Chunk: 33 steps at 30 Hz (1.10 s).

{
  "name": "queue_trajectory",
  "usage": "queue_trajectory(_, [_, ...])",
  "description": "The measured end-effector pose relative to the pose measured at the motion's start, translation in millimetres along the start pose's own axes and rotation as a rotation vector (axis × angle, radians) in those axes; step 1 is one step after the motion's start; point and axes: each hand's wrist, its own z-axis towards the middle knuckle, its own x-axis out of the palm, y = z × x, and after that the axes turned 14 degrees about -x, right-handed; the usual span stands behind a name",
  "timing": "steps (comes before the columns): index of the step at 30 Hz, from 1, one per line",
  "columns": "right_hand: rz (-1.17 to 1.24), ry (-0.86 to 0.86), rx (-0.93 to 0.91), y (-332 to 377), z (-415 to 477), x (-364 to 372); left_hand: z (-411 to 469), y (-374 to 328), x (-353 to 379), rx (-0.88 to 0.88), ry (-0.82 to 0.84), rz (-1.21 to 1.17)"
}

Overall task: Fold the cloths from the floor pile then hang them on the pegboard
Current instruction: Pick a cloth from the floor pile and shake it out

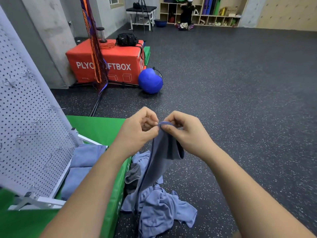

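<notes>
The floor pile (159, 206) lies crumpled beside a green mat (96, 127). Above it one cloth (163, 155) hangs limp, its top edge pinched by the curled fingers of the left hand (137, 131) and right hand (187, 133). Soft and light, it is probably best held by its corners. The pegboard (25, 117) stands left.

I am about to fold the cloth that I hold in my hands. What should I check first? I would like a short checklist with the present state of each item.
1. Top edge of the cloth held by both hands: ok, left hand and right hand pinch it close together.
2. Cloth spread out for folding: not ok, it hangs bunched.
3. Cloth free of the floor pile: cannot tell, its lower end overlaps the pile.
4. Free hooks on the pegboard: ok, several are bare.
</notes>
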Motion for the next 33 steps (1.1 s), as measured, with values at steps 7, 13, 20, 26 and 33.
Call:
queue_trajectory(7, [-0.011, -0.109, -0.052, 7, 5, -8, 2, 30, 18, -0.185, 0.142, -0.019])
queue_trajectory(13, [-0.035, -0.173, -0.042, 7, 3, -22, 5, 43, 42, -0.155, 0.076, 0.119])
queue_trajectory(20, [-0.072, -0.385, 0.033, 0, 4, -52, -1, 36, 61, 0.101, -0.23, 0.169])
queue_trajectory(26, [-0.082, -0.413, 0.074, -11, -1, -58, -1, 42, 74, 0.139, -0.182, 0.19])
queue_trajectory(33, [-0.081, -0.394, 0.057, -8, 0, -55, 3, 43, 78, 0.041, -0.176, 0.126])
